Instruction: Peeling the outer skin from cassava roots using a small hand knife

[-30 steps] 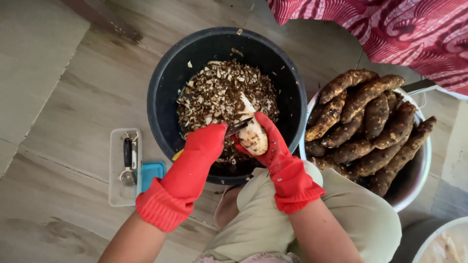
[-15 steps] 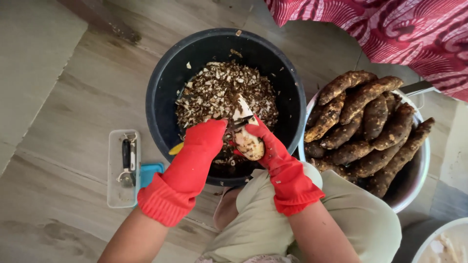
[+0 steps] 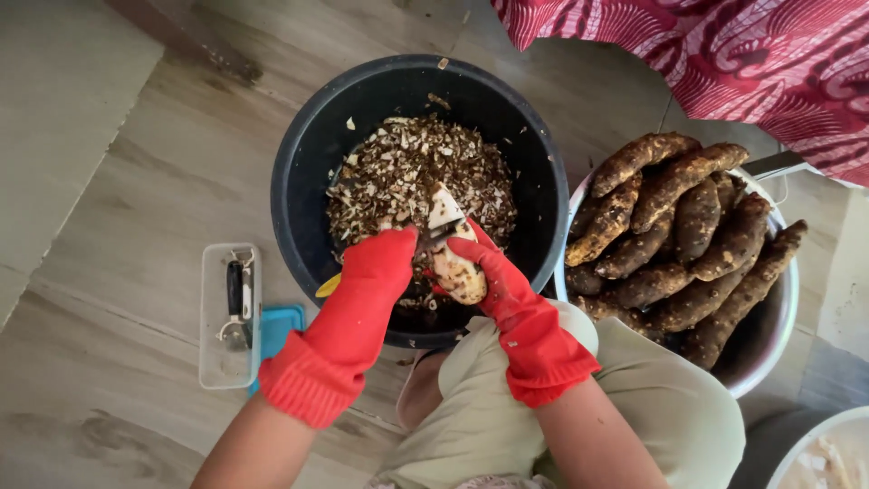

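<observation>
left hand point(image 3: 376, 281) in red glove closed on a peeler point(image 3: 441, 228), right hand point(image 3: 493, 276) gripping pale peeled root point(image 3: 455, 267), both over black bucket point(image 3: 303, 163) of peelings

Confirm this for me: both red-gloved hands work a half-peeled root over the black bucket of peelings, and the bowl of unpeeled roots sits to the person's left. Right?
Not quite. In the head view the bowl of unpeeled roots sits to the person's right, not left. The rest holds: left hand, right hand, half-peeled root, black bucket.

Only pkg: clear rectangular plastic box point(image 3: 230, 316) on wood floor, just left of black bucket point(image 3: 299, 181), holds black-handled metal tool. Blue flat lid-like piece point(image 3: 276, 328) touching its right edge. No labels, signs, screens.
</observation>
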